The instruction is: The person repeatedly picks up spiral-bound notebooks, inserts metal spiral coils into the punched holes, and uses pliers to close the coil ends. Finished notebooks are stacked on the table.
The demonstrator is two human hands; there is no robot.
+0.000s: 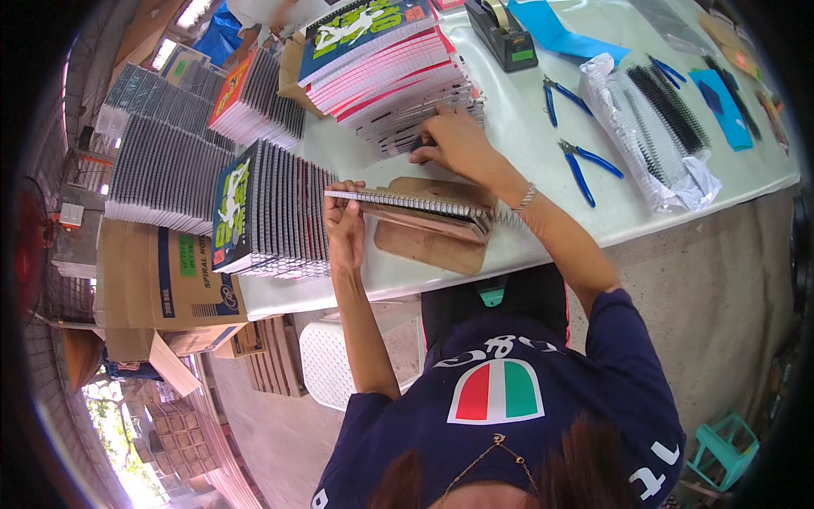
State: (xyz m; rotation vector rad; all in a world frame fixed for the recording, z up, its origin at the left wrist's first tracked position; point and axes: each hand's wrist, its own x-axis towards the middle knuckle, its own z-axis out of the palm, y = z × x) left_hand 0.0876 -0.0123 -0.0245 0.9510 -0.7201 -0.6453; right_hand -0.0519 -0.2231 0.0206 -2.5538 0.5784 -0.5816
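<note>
Between the two hands lies a spiral notebook (415,206) on a wooden board (428,242). Left hand (345,227), arm stretched forward, pinches the notebook's near end; right hand (458,140), wrist bent, presses its fingertips into loose notebooks (415,127) beyond on the table (526,161).

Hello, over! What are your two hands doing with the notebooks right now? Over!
Left hand grips end of spiral notebook, on edge over wooden block. Right hand on loose stack of unbound pages. Blue pliers nearby, nothing blocking.
</note>
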